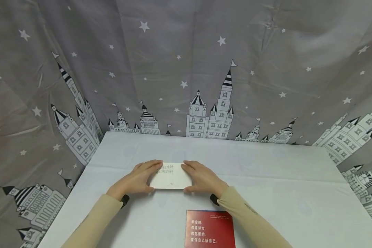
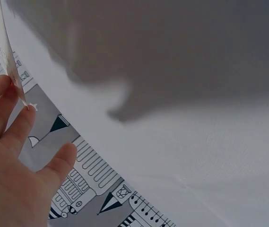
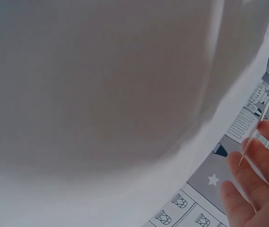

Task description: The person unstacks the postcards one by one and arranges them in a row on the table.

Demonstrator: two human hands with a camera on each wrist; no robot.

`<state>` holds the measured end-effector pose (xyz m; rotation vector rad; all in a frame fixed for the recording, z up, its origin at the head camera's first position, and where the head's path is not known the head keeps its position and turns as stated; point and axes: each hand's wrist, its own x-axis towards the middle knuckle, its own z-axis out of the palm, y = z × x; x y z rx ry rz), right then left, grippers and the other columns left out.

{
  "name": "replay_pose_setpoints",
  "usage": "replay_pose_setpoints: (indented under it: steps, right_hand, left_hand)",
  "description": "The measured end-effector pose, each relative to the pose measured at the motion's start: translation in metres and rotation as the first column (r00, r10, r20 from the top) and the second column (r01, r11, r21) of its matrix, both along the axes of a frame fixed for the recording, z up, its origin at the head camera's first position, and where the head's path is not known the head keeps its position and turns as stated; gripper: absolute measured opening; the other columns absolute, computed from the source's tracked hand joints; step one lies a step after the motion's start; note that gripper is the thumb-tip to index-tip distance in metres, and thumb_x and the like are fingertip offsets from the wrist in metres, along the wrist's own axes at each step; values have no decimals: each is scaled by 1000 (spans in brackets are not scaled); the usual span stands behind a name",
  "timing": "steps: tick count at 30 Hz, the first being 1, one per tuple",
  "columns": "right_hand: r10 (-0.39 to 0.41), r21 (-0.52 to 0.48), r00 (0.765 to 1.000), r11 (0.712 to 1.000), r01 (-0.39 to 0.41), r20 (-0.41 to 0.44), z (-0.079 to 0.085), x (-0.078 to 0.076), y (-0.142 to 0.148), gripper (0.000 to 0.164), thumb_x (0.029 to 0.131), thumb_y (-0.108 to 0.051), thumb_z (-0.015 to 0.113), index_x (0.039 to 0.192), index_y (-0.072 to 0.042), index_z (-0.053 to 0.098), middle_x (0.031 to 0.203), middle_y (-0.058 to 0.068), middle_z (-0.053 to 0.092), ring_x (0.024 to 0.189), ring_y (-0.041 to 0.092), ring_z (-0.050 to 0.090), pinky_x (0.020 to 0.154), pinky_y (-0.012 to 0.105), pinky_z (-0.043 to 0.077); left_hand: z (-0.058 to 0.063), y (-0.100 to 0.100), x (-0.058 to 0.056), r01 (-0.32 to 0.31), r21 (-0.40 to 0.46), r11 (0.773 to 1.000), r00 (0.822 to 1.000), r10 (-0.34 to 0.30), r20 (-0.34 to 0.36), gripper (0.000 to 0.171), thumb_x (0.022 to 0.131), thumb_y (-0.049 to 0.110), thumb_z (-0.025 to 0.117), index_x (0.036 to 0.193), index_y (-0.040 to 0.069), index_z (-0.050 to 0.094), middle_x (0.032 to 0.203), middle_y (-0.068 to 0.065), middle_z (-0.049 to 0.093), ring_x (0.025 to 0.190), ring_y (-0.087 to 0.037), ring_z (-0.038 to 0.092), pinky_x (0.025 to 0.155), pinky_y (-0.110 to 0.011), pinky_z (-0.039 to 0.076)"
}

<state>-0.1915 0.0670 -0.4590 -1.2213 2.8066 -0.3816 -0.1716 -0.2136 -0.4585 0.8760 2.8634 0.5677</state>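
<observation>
A cream card [image 1: 171, 177] with dark handwriting and a small mark near its lower edge is held up in front of the person. My left hand [image 1: 138, 177] grips its left end, thumb at the lower corner and fingers at the upper one. On the opposite end my right hand [image 1: 204, 177] holds it the same way. The left wrist view shows the thin card [image 2: 1, 45] almost edge-on against the fingertips [image 2: 25, 116]. From the right wrist, too, the card [image 3: 263, 116] appears as a narrow strip beside the fingers.
A red card [image 1: 209, 229] with white printed characters lies on the white tabletop [image 1: 266, 193], below the hands and near the right forearm. Behind the table hangs a grey curtain [image 1: 161, 69] printed with stars and castles. Black bands [image 1: 214, 199] circle both wrists.
</observation>
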Motion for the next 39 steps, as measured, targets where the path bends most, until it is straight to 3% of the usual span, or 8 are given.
replay_pose_setpoints:
  steps: [14,22,39]
  right_hand:
    - [3,5,1000,1000,-3,-14,-9,-21,-15,87,77,-47,76,143,-2,42,146,14,39,133,27,37,110,35,29]
    - [-31,23,999,999,31,19,-10,-29,-25,87,77,-46,76,144,-3,41,147,13,38,134,25,37,111,34,28]
    - [-69,93,997,993,66,23,3,-51,-38,86,77,-47,76,144,-6,42,148,10,38,134,25,37,111,33,26]
  left_hand:
    - [0,-8,-17,-30,-38,999,998,32,56,89,68,16,79,144,-4,36,148,-18,34,136,-38,30,106,-61,23]
    - [3,-11,-27,-51,-63,997,996,56,71,88,66,12,78,143,-5,37,147,-20,35,134,-41,30,104,-64,23]
    - [1,-13,-55,-100,-110,989,989,111,97,89,65,10,78,143,-5,37,148,-20,34,135,-40,29,103,-67,22]
